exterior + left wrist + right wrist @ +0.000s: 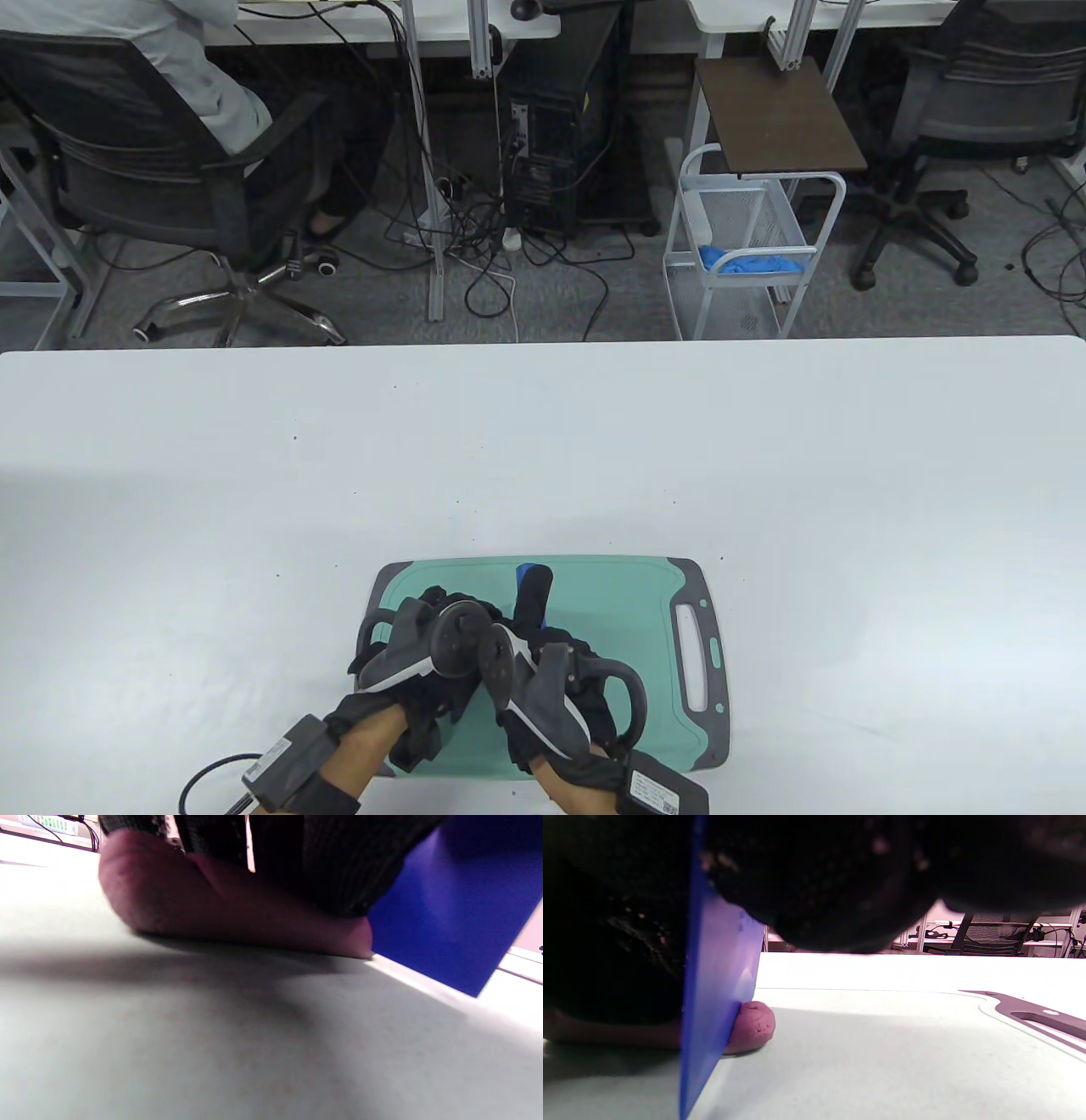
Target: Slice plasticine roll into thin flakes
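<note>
A pink plasticine roll (220,912) lies on the teal cutting board (611,628). My left hand (437,604) holds the roll down, its gloved fingers (297,857) on top of it. My right hand (533,607) grips a blue plastic blade (712,993), which stands upright with its edge down on the board (882,1052), cutting the roll near its end. A short end piece (755,1024) sticks out on the blade's right side. The blade's tip (529,568) shows past my fingers in the table view, where my hands hide the roll. The blade (445,921) stands at the roll's right end.
The board has a grey rim with a handle slot (696,658) on its right. It lies near the front edge of the white table (254,509). Beyond the table's far edge stand office chairs, a white wire cart (747,255) and desks.
</note>
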A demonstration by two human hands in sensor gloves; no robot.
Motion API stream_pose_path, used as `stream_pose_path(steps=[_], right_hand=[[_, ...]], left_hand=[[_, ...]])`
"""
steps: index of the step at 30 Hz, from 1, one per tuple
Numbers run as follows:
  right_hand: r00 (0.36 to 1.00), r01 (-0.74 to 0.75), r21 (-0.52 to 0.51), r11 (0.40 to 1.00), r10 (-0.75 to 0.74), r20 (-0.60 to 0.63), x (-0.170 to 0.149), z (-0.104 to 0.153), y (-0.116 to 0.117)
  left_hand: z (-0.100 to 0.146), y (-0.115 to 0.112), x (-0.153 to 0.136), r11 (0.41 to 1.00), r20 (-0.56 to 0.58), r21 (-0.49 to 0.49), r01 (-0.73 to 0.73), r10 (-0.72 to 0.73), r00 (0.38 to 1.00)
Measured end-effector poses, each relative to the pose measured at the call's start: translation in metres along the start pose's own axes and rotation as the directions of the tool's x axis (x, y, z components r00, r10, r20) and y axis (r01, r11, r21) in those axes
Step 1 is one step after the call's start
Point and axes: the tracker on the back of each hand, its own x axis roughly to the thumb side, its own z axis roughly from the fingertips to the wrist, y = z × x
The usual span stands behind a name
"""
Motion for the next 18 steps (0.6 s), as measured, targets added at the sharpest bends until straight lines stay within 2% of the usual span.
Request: stream_pose_path(steps=[14,18], right_hand=[[1.000,-0.001,-0.001,1.000,0.001,-0.002,0.001,-0.005,-0.001],[0.999,0.028,0.015,1.000,-0.027,-0.031,0.003,-0.012,-0.009]], left_hand=[[0.000,0.000,-0.004,1.000,0.021,-0.024,-0.018,0.018,1.000],[0.001,0.000,-0.003,1.000,0.022,-0.021,-0.007,0.007,1.000]])
